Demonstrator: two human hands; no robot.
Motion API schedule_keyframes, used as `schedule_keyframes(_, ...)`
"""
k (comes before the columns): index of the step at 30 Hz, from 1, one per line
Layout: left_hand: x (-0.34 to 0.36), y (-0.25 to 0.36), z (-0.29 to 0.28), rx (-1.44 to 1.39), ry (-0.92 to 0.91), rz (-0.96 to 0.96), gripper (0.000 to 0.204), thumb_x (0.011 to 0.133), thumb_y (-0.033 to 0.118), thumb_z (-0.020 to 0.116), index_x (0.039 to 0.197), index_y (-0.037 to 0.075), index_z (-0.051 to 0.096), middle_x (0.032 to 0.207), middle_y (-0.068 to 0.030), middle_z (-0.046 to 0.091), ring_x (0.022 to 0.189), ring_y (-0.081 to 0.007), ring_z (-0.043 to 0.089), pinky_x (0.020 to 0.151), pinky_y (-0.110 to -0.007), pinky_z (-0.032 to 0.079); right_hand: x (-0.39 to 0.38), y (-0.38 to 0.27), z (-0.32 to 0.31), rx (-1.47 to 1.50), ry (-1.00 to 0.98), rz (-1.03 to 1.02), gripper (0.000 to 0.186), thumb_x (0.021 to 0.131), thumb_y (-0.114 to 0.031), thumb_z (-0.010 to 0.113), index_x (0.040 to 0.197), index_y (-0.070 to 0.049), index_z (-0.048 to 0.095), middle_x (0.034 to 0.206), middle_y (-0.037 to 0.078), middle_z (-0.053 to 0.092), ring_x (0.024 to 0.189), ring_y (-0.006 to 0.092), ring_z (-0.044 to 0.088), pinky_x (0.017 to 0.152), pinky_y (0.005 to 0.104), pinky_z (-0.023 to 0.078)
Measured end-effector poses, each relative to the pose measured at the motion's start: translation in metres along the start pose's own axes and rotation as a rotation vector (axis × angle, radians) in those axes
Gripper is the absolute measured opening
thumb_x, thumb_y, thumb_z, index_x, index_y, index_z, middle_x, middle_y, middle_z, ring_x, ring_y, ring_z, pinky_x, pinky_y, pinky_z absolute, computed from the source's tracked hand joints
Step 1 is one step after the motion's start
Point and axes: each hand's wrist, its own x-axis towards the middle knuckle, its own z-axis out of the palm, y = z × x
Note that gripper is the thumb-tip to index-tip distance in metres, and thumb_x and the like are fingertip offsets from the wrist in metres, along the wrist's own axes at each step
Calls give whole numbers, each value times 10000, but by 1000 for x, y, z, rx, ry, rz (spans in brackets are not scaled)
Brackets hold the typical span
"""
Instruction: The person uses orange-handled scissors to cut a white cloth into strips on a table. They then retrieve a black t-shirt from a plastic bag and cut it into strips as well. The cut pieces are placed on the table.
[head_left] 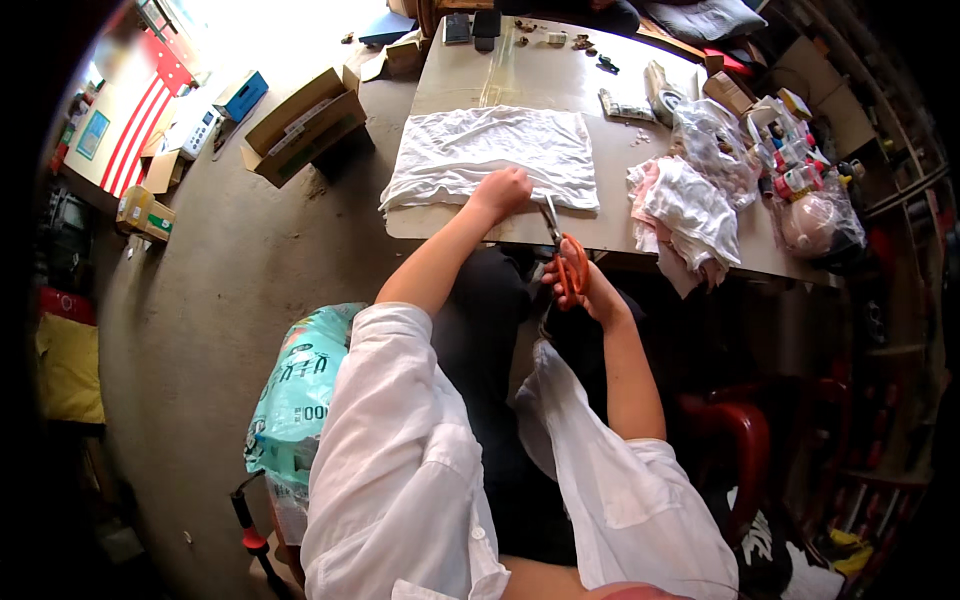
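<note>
Scissors (562, 250) with orange handles sit clamped in the right hand (580, 285) at the near edge of the worktop (520, 75), blades pointing far toward the white cloth (490, 155), long axis running near to far. Left hand (502, 190) is closed, pressing the cloth's near hem just left of the blade tips, so the cloth lies directly beyond both hands, with the left one nearer it
</note>
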Motion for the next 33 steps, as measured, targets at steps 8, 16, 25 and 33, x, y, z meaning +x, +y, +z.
schedule_keyframes(8,1,-8,-26,-171,34,31,75,755,102,548,748,49,601,797,-96,588,823,-260,609,724,-365,508,23,-7,16,-12,-36,7,771,788,-763,456,986,-22,538,831,52,582,630,102,488,572,256,447)
schedule_keyframes(16,-28,-5,-32,-104,215,41,188,759,94,559,943,77,590,846,-59,576,873,-235,582,807,-359,467,46,-10,19,89,-76,-40,591,821,-706,485,805,-115,484,689,14,503,557,99,471,476,217,409)
schedule_keyframes(25,-33,-24,-50,5,124,7,103,760,79,541,844,80,600,813,-65,558,846,-240,574,732,-349,474,36,-4,22,223,-149,-87,754,765,-758,499,1003,-43,525,906,96,580,746,154,579,637,320,532)
schedule_keyframes(33,-34,-21,-53,83,103,118,59,753,112,545,787,94,590,764,-46,554,804,-210,567,719,-321,446,55,-10,43,119,-100,-2,724,702,-769,567,857,-64,510,778,41,539,767,201,620,725,425,566)
